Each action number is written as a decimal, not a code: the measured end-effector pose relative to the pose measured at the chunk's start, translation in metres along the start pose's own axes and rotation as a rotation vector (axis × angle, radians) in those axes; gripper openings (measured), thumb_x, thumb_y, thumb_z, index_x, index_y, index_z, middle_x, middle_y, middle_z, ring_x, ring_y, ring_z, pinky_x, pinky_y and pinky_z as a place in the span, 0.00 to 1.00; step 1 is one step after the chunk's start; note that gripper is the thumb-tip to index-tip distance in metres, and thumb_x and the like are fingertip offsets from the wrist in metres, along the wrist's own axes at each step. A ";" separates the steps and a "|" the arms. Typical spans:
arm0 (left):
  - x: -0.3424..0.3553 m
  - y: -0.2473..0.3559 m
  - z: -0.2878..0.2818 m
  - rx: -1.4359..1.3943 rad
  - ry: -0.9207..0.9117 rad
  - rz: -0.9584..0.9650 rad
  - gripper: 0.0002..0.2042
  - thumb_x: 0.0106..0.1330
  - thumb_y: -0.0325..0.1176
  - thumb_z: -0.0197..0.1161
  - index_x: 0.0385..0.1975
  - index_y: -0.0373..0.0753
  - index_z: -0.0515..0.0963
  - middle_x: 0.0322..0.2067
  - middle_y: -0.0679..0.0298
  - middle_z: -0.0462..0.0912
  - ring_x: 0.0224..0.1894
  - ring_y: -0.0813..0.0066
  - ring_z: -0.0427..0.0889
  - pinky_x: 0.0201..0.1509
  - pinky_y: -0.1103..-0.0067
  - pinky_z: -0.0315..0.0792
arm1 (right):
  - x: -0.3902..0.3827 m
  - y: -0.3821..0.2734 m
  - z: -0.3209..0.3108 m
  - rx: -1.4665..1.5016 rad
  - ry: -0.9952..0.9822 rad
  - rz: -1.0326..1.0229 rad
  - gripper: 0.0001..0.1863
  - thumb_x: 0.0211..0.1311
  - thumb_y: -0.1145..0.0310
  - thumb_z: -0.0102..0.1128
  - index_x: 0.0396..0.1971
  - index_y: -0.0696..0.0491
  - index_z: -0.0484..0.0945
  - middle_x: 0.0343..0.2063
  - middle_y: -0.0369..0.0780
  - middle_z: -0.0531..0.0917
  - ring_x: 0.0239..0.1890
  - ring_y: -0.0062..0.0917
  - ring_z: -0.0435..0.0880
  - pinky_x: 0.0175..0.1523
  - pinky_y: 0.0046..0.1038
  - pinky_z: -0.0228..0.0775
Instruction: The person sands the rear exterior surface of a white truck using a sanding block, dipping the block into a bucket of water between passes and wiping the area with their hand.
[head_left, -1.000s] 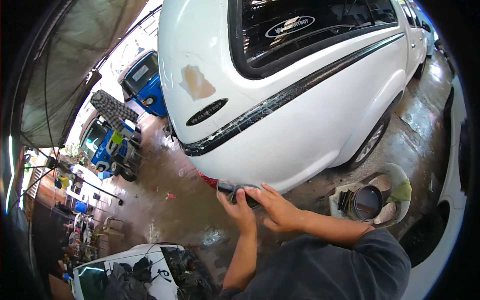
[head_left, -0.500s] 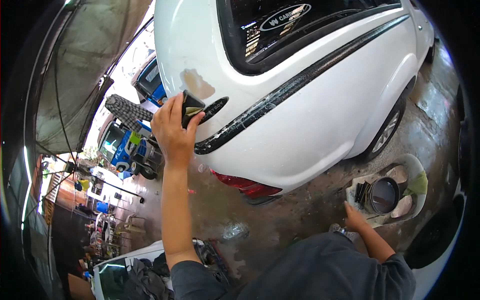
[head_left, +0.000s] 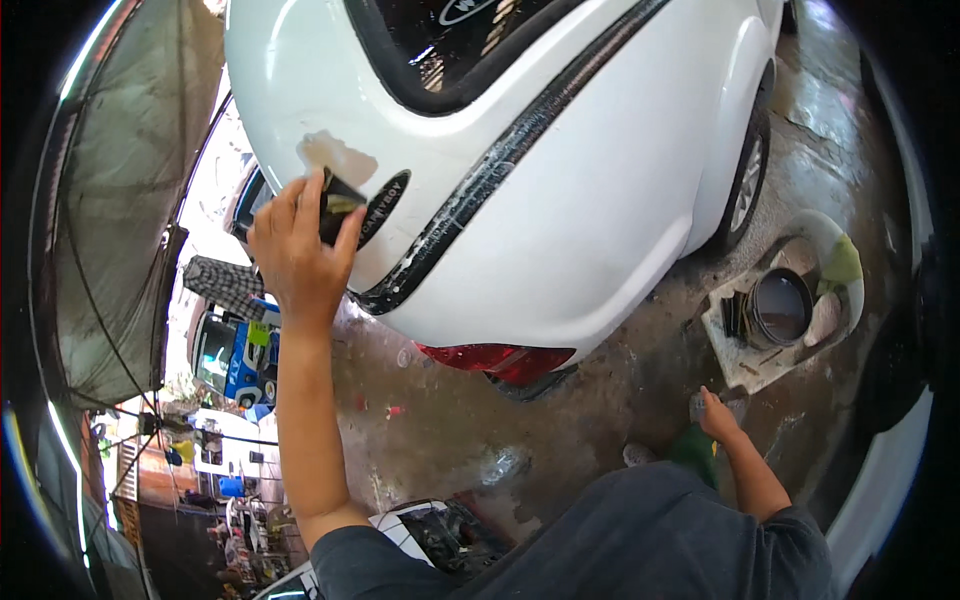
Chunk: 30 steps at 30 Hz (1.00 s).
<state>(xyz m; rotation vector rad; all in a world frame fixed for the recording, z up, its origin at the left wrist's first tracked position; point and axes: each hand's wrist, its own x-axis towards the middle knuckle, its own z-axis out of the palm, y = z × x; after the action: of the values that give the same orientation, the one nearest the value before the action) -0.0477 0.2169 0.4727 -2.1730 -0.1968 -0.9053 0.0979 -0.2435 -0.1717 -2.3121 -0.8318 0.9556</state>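
My left hand (head_left: 300, 240) is raised against the rear corner of a white vehicle (head_left: 600, 200), closed on a folded piece of dark sandpaper (head_left: 343, 200) with an olive-brown inner side. The sandpaper lies at the lower edge of a beige bare patch (head_left: 337, 157) in the white paint. Right beside it is a black oval badge (head_left: 386, 205), partly covered by the sandpaper. My right hand (head_left: 718, 415) hangs low at my side above the wet floor, apart from the vehicle; its fingers are too small and foreshortened to read.
A cut-open pale tub (head_left: 735, 365) on the floor at right holds a round dark container of water (head_left: 782, 308), dark sheets and a green cloth (head_left: 842, 262). A scuffed black trim strip (head_left: 500, 165) and red tail light (head_left: 500, 360) mark the vehicle's corner. A checked cloth (head_left: 222, 285) hangs at left.
The view has swung, so the vehicle sits further left and the tub slightly higher. My left hand stays at the patch with the sandpaper. My right hand hangs farther from the tub.
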 end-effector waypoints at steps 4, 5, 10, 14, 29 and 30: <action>0.029 0.012 0.008 -0.017 0.000 0.040 0.30 0.59 0.41 0.81 0.62 0.43 0.83 0.57 0.60 0.83 0.59 0.56 0.79 0.63 0.61 0.71 | 0.008 -0.017 0.041 0.030 0.009 -0.061 0.43 0.65 0.73 0.60 0.80 0.56 0.56 0.70 0.58 0.72 0.68 0.56 0.76 0.70 0.49 0.71; 0.027 0.009 0.009 -0.035 0.007 0.063 0.29 0.59 0.41 0.81 0.62 0.42 0.83 0.57 0.59 0.83 0.59 0.56 0.79 0.64 0.61 0.71 | 0.009 -0.016 0.047 0.062 0.059 -0.099 0.43 0.65 0.71 0.61 0.80 0.55 0.57 0.70 0.56 0.72 0.68 0.55 0.76 0.70 0.48 0.72; -0.006 -0.018 0.000 -0.022 -0.024 0.074 0.29 0.61 0.41 0.80 0.61 0.38 0.83 0.57 0.59 0.83 0.58 0.56 0.79 0.64 0.61 0.70 | -0.001 0.005 0.051 0.134 0.130 -0.059 0.39 0.66 0.73 0.60 0.77 0.59 0.61 0.71 0.58 0.72 0.71 0.54 0.73 0.74 0.46 0.68; 0.028 -0.001 0.006 -0.027 0.010 0.119 0.28 0.61 0.43 0.80 0.61 0.39 0.83 0.56 0.59 0.84 0.59 0.58 0.79 0.63 0.62 0.70 | 0.003 -0.003 0.055 0.127 0.143 -0.099 0.36 0.66 0.74 0.61 0.75 0.62 0.65 0.70 0.59 0.73 0.73 0.53 0.72 0.77 0.44 0.65; 0.034 0.009 0.013 -0.054 0.005 0.179 0.28 0.60 0.41 0.80 0.60 0.40 0.83 0.56 0.60 0.84 0.58 0.57 0.79 0.64 0.62 0.71 | 0.030 -0.056 0.054 0.400 0.196 -0.135 0.39 0.64 0.75 0.67 0.76 0.57 0.65 0.66 0.52 0.77 0.49 0.41 0.89 0.59 0.41 0.79; 0.019 0.000 0.010 -0.053 -0.023 0.147 0.28 0.60 0.41 0.80 0.60 0.40 0.83 0.56 0.60 0.84 0.58 0.57 0.79 0.65 0.62 0.70 | 0.025 -0.056 0.044 0.399 0.199 -0.131 0.39 0.64 0.75 0.67 0.76 0.57 0.65 0.66 0.52 0.77 0.49 0.41 0.89 0.59 0.41 0.79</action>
<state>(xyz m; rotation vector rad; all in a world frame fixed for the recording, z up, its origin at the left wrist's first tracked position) -0.0286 0.2215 0.4805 -2.2152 -0.0245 -0.8110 0.0596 -0.1789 -0.1749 -1.9452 -0.6348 0.7417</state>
